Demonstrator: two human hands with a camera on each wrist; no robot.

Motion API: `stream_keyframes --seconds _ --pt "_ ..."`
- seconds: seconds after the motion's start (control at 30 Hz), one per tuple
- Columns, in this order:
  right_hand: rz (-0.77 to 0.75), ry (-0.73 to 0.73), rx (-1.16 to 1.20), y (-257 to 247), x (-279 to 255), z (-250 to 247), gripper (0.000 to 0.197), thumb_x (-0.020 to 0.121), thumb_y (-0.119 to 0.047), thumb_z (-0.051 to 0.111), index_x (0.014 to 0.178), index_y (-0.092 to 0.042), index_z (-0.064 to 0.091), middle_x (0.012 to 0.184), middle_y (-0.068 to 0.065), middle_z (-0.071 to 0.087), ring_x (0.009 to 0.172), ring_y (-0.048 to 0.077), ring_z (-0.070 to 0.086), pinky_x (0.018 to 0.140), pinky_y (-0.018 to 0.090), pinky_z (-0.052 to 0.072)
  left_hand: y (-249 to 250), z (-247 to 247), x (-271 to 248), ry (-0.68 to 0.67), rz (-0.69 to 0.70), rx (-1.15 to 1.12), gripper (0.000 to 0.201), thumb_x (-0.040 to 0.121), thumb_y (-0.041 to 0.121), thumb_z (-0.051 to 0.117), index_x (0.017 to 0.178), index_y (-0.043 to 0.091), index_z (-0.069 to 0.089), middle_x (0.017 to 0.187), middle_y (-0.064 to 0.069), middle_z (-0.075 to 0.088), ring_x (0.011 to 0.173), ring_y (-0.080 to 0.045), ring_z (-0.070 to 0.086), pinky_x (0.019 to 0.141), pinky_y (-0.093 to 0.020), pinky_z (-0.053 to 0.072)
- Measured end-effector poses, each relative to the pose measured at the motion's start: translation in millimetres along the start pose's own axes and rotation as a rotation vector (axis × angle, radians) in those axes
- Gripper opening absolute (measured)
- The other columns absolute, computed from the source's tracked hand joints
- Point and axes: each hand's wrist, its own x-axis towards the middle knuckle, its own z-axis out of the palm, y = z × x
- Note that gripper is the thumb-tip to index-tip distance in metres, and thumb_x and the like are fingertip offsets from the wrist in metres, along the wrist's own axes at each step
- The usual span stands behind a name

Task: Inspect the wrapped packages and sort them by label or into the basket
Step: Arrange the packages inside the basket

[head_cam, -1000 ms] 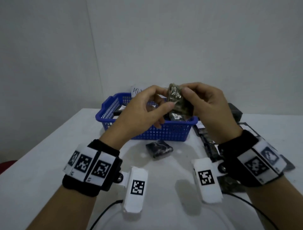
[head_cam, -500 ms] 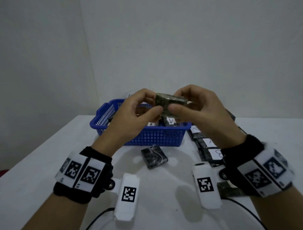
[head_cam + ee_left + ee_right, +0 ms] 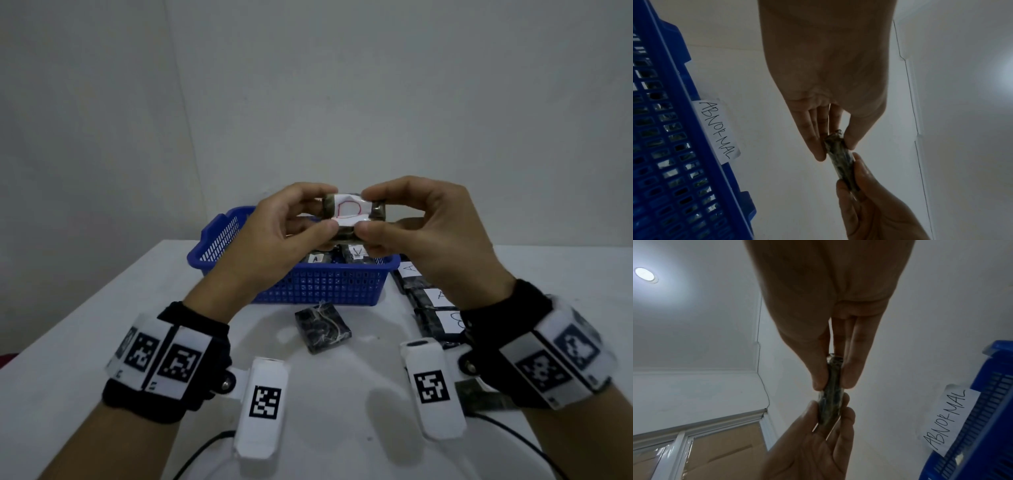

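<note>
The flat, dark, plastic-wrapped package (image 3: 352, 216) lay level, long axis left-to-right, white label facing the wearer. Left hand (image 3: 274, 236) and right hand (image 3: 424, 233) pinched opposite ends above the blue plastic basket (image 3: 318, 284).

You are at a plain indoor sorting station: a white table (image 3: 85, 342) against bare white walls (image 3: 376, 102). A blue basket (image 3: 322, 284) carries a handwritten "ABNORMAL" tag (image 3: 717, 129), and a recessed ceiling light (image 3: 644, 274) glows overhead.
</note>
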Motion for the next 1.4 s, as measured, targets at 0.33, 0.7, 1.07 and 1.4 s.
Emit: stream_keyframes --seconds 0.33,0.7,1.07,1.4 --pt "0.093 -0.074 0.064 2 3 -3 0.050 0.082 -0.026 0.075 0.129 -0.017 0.060 0.122 0.004 0.070 0.093 0.025 0.076 0.076 0.038 0.063 1 -7 -1 -0.007 0.001 -0.012 0.050 0.086 0.008 0.071 0.134 0.015 0.056 0.120 -0.005 0.067 0.092 -0.026 0.073 0.086 -0.040 0.060" --pt "0.072 0.001 0.058 4 1 5 0.009 0.090 -0.011 0.071 0.096 -0.004 0.069 0.073 0.009 0.076 0.060 0.019 0.072 0.058 0.028 0.059 0 -1 -1 0.102 0.094 0.004 0.038 0.081 0.005 0.076 0.117 0.014 0.068 0.107 -0.010 0.072 0.073 -0.025 0.069 0.070 -0.028 0.058" --pt "0.152 0.003 -0.109 4 0 10 0.027 0.092 -0.041 0.069 0.113 -0.025 0.068 0.100 -0.003 0.075 0.086 0.011 0.073 0.068 0.037 0.064 1 9 0 0.052 0.092 0.085 0.052 0.079 0.010 0.081 0.125 0.027 0.062 0.112 -0.001 0.066 0.081 -0.024 0.070 0.080 -0.045 0.062" --pt "0.133 0.029 -0.082 -1 -2 11 0.028 0.090 -0.041 0.071 0.104 -0.017 0.072 0.082 0.000 0.078 0.071 0.014 0.075 0.067 0.034 0.062 2 4 -3 -0.132 0.060 0.002 0.055 0.092 -0.001 0.064 0.141 0.021 0.054 0.132 -0.001 0.063 0.100 -0.023 0.070 0.090 -0.033 0.057"
